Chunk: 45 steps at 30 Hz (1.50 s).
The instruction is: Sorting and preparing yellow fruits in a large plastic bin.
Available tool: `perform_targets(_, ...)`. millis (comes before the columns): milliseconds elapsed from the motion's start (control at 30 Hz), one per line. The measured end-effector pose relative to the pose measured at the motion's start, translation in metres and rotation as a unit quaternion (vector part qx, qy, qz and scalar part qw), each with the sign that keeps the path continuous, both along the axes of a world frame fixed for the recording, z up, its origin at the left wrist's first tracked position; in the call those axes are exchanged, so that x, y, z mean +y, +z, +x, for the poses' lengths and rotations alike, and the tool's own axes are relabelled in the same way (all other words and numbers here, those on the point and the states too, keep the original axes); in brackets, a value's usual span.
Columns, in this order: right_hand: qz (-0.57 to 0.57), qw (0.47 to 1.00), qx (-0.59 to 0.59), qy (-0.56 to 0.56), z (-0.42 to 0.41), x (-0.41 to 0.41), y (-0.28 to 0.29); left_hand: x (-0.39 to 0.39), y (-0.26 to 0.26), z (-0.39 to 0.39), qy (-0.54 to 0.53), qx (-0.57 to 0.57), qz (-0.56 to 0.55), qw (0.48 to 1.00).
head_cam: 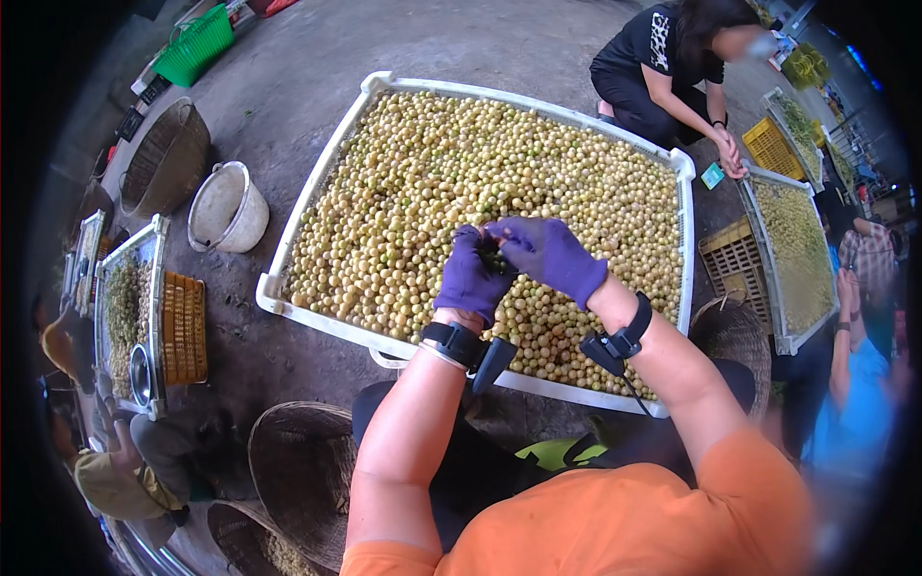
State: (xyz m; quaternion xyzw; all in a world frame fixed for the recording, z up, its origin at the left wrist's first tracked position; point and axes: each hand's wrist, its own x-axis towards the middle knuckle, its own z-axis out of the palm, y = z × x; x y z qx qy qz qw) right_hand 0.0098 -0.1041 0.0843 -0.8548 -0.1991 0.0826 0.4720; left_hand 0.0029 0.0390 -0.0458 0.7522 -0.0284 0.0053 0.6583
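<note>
A wide white plastic tray (pixel 475 88) with mesh sides stands before me, spread with small round yellowish fruits (pixel 403 180), some of them green. Both my hands wear purple knit gloves whose fingertips look bare or worn. Over the near middle of the fruit, my left hand (pixel 472 277) is curled, its fingers meeting those of my right hand (pixel 551 255). Dark greenish fruit shows in the shadow between the two palms; whether it is held or lies below, I cannot tell. Black straps with small devices circle both wrists.
A white bucket (pixel 245 216) and wicker baskets (pixel 169 162) stand left; another wicker basket (pixel 299 461) is near my left elbow. Someone in black (pixel 648 86) crouches beyond the tray's far right corner. Fruit trays on crates (pixel 184 324) flank me, with people working beside them.
</note>
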Motion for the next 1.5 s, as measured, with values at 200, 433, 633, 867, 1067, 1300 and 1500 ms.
perform_targets(200,0.031,0.980,-0.182,-0.072,-0.014,-0.012,-0.002,-0.017,0.083,-0.008,0.061,0.175,-0.447,0.875)
perform_targets(433,-0.241,0.905,-0.277,0.216,-0.096,-0.020,-0.070,0.037,0.104,0.002,0.134,0.201,-0.655,0.716)
perform_targets(633,-0.386,0.884,-0.234,0.120,-0.070,-0.065,-0.065,0.038,0.109,-0.002,0.158,0.196,-0.640,0.726)
perform_targets(867,-0.301,0.906,-0.298,0.022,-0.063,-0.060,-0.050,0.036,0.106,0.001,0.146,0.199,-0.655,0.714)
perform_targets(1067,-0.451,0.833,-0.261,0.186,-0.088,-0.010,-0.075,0.032,0.103,0.000,0.154,0.219,-0.641,0.719)
perform_targets(1300,-0.431,0.855,-0.230,0.174,-0.086,-0.009,-0.073,0.034,0.100,0.000,0.146,0.201,-0.634,0.732)
perform_targets(1500,-0.093,0.971,-0.219,-0.016,-0.038,-0.022,-0.006,0.012,0.088,-0.007,0.142,0.228,-0.595,0.757)
